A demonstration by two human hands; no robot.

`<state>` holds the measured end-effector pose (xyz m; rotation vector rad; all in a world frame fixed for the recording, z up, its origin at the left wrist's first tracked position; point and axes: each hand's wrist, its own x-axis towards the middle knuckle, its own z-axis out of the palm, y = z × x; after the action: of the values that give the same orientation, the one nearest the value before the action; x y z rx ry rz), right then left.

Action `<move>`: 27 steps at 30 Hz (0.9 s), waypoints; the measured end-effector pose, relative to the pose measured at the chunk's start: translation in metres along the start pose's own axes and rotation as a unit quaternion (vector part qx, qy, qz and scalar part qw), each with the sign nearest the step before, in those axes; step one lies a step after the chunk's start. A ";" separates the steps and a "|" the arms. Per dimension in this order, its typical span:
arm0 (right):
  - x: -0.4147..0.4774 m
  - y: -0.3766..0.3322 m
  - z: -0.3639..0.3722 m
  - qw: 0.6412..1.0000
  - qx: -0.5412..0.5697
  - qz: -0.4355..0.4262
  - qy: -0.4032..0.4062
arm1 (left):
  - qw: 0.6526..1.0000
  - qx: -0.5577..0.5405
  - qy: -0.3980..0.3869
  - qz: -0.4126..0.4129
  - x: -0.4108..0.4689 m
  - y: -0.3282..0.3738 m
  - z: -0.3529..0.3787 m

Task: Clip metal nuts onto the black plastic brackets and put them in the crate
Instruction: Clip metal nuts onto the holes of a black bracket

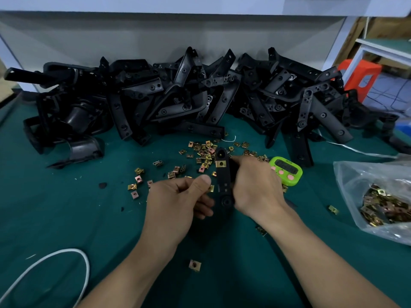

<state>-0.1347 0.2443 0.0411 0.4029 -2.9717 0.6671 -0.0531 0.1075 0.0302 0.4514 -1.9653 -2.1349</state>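
- Here, on the green table (66,207), the right grip (255,187), a bare hand, is closed round one black plastic bracket (223,183) from its right side, fingers wrapped behind the piece.
- The bracket stands nearly on end in front of the person. Its narrow top pokes out above the right grip and its round lower end shows below the knuckles, between the two hands.
- One metal nut (220,163) is clipped across the bracket near its top, just above the right grip's forefinger.
- The left grip (178,196), also a bare hand, sits just beside the bracket on its left, fingers curled inward and thumb raised. The curled fingers reach the lower part of the bracket.
- A second nut (211,188) shows between the left thumb tip and the bracket's edge. I cannot tell whether the left grip pinches it.
- Loose nuts (204,152) lie scattered on the table beyond and to the left of the hands, and a single nut (195,265) lies nearer the person, between the forearms.
- A heap of black brackets (200,96) fills the back of the table against the wall.
- A green timer (285,171) lies just right of the right grip, and a clear plastic bag (364,178) with more nuts in it lies at the far right.
- A white cable (66,252) loops across the near left corner.
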 end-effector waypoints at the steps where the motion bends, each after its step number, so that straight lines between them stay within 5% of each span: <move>1: -0.001 -0.001 0.000 1.000 0.002 0.000 0.000 | 1.000 0.002 -0.001 0.000 -0.001 -0.001 0.002; 11: -0.005 -0.005 0.000 1.000 0.014 -0.013 0.009 | 0.996 -0.079 0.001 -0.036 -0.006 -0.004 0.008; 19: -0.009 -0.012 0.006 0.999 0.005 -0.014 0.032 | 0.988 -0.101 0.112 -0.040 -0.018 -0.012 0.024; 27: -0.006 -0.006 0.003 0.999 -0.007 0.000 0.049 | 0.997 -0.054 0.056 -0.023 -0.014 -0.007 0.017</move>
<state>-0.1273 0.2394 0.0400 0.3600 -2.8826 0.6469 -0.0454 0.1295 0.0259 0.5880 -1.7877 -2.1797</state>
